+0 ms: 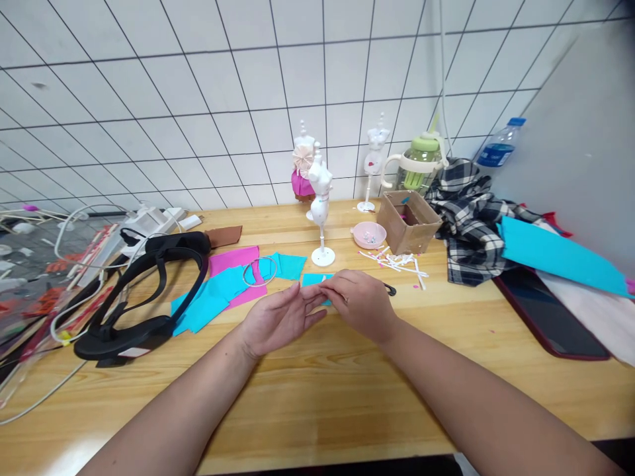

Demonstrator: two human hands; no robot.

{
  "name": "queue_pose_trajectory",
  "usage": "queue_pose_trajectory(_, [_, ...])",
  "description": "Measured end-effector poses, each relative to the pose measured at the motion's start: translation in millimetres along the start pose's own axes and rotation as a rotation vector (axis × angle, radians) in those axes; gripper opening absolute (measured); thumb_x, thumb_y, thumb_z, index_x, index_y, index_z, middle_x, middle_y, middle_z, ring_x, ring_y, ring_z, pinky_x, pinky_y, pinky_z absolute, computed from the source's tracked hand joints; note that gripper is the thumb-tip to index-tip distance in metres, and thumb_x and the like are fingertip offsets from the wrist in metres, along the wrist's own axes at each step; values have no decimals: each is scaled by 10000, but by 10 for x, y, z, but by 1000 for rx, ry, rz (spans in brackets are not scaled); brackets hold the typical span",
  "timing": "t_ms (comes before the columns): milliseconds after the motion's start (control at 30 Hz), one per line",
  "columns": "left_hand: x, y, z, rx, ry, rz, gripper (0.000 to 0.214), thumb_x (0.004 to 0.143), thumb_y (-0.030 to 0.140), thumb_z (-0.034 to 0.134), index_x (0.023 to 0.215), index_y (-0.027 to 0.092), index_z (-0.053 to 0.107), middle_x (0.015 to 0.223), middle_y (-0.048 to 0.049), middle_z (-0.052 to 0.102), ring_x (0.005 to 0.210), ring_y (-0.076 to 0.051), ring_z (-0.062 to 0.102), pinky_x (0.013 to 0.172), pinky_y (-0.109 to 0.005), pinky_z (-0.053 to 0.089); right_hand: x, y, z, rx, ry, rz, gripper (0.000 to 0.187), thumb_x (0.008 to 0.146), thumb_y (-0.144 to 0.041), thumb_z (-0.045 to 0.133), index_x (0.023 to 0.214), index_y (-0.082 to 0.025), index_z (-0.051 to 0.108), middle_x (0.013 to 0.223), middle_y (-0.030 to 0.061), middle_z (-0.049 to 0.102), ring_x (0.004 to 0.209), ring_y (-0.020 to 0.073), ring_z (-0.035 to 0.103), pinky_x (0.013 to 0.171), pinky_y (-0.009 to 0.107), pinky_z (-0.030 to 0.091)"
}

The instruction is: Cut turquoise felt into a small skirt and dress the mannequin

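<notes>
My left hand (pixel 280 318) is turned palm up over the table, its fingers stretched out. My right hand (pixel 364 301) meets its fingertips, thumb and fingers pinched together; whatever lies in the pinch is too small or hidden to make out. Beneath both hands a blue piece of cloth or paper (pixel 315 279) shows in part. Just behind them stands a small white dress-form mannequin (pixel 321 205) on a round base. The dark loop of a tool handle (pixel 391 289) peeks out beside my right hand.
Blue pieces (pixel 213 299), a pink piece (pixel 233 259) and a hoop (pixel 259 272) lie left, near a black headset (pixel 133 336). At the back are two more mannequins, a pink dish (pixel 369 234), white strips (pixel 397 260), a cardboard box (pixel 407 231) and a jug (pixel 421 158). A phone (pixel 550 317) lies right.
</notes>
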State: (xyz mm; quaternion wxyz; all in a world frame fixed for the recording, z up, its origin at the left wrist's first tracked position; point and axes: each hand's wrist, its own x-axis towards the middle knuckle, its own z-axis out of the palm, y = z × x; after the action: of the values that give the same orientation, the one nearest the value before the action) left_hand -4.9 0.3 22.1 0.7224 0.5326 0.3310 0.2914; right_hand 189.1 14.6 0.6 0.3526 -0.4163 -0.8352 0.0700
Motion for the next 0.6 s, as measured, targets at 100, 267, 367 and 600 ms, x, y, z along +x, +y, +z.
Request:
queue_pose_trajectory(100, [5, -37, 13, 20, -28, 32, 495, 967, 405, 317, 1337, 196, 571, 1443, -106, 529, 1371, -264, 449, 1096, -466, 402, 22, -3, -1, 63, 7, 85, 192, 924, -267, 545, 877, -200, 719, 847, 67, 705, 789, 188, 618, 686, 301, 419])
queue_pose_trajectory(267, [58, -109, 4, 516, 198, 125, 374, 910, 435, 531, 1179, 232, 693, 1229, -68, 700, 1203, -282, 601, 1032, -437, 447, 57, -36, 49, 396, 5, 391, 113, 816, -243, 637, 791, -200, 738, 709, 16, 694, 635, 146, 592, 600, 267, 436])
queue_pose_trajectory(367, [66, -112, -17, 755, 342, 164, 351, 920, 465, 516, 996, 218, 754, 1042, -43, 763, 990, -253, 690, 895, -366, 515, 54, -92, 68, 550, -30, 491, 145, 815, -287, 648, 783, -205, 763, 689, 14, 717, 601, 147, 596, 579, 269, 446])
queue_pose_trajectory(600, [57, -102, -39, 722, 468, 149, 290, 857, 416, 583, 857, 203, 779, 940, -42, 783, 901, -242, 710, 802, -321, 526, 26, -139, 36, 581, -31, 335, 172, 865, -244, 616, 860, -225, 787, 810, 29, 752, 733, 160, 648, 653, 271, 472])
